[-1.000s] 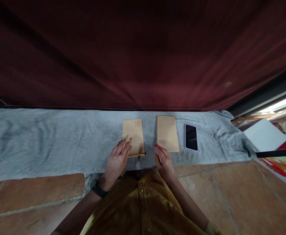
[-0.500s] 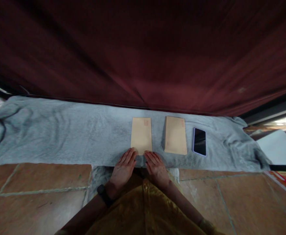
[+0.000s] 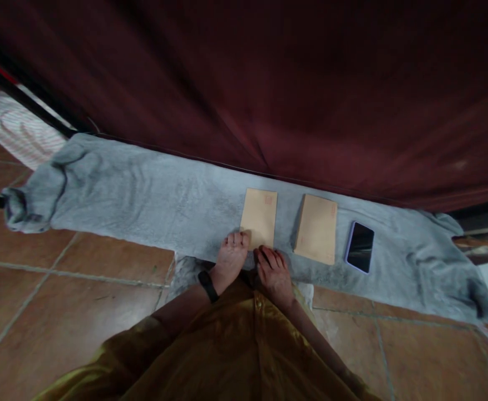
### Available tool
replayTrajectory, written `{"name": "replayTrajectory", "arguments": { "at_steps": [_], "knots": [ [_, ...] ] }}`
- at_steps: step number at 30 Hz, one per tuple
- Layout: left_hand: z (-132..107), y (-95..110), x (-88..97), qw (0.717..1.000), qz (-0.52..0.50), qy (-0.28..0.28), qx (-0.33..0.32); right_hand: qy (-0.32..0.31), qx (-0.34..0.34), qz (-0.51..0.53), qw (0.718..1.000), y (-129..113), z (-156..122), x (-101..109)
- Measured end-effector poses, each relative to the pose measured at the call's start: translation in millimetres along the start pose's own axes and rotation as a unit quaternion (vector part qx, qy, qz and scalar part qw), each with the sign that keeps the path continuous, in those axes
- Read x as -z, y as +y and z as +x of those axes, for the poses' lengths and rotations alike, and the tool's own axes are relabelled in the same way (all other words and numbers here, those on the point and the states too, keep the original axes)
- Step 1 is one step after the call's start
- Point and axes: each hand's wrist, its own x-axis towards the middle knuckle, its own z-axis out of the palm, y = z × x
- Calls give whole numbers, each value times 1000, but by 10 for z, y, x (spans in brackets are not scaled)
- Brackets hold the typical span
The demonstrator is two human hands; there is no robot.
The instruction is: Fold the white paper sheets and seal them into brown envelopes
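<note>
A single tan envelope [image 3: 260,214] lies flat on a grey towel [image 3: 143,195] spread over the floor. My left hand [image 3: 231,255], with a black band on its wrist, has its fingers curled down onto the envelope's near left corner. My right hand [image 3: 274,272] rests beside it, fingers stretched out and touching the envelope's near edge. A thicker stack of tan envelopes [image 3: 316,228] lies just to the right, untouched. Further right lies a dark phone [image 3: 359,247], screen up.
A dark red curtain [image 3: 269,83] hangs right behind the towel. Terracotta floor tiles [image 3: 60,289] spread out in front and to the left. The towel bunches up at its far left end [image 3: 22,206]. My yellow garment fills the bottom of the view.
Both hands came together at the near edge of the left envelope. My left fingers went from flat to curled on its corner. The view swung left and tilted.
</note>
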Motion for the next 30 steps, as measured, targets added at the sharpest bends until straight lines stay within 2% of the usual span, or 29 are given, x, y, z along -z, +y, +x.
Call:
{"name": "replayTrajectory", "arguments": {
  "at_steps": [5,11,16,20,24,27,30],
  "knots": [
    [-30,102,-25,999,53,8,-10,14,11,-41,999,-14,16,-20],
    [-11,63,6,997,71,5,-7,24,7,-56,998,-34,30,-35],
    [-27,12,-12,1000,3,-2,15,23,1,-55,998,-37,31,-44],
    [13,-62,-33,993,-93,-11,67,20,-5,-44,999,-48,41,-43],
    [118,-168,-18,967,-214,-39,135,25,-17,-37,999,-56,51,-50],
    [192,-239,1,926,-322,-74,182,30,-18,-33,999,-66,54,-49],
    [245,-289,7,895,-391,-102,190,32,-17,-25,999,-77,51,-44]
  ]
}}
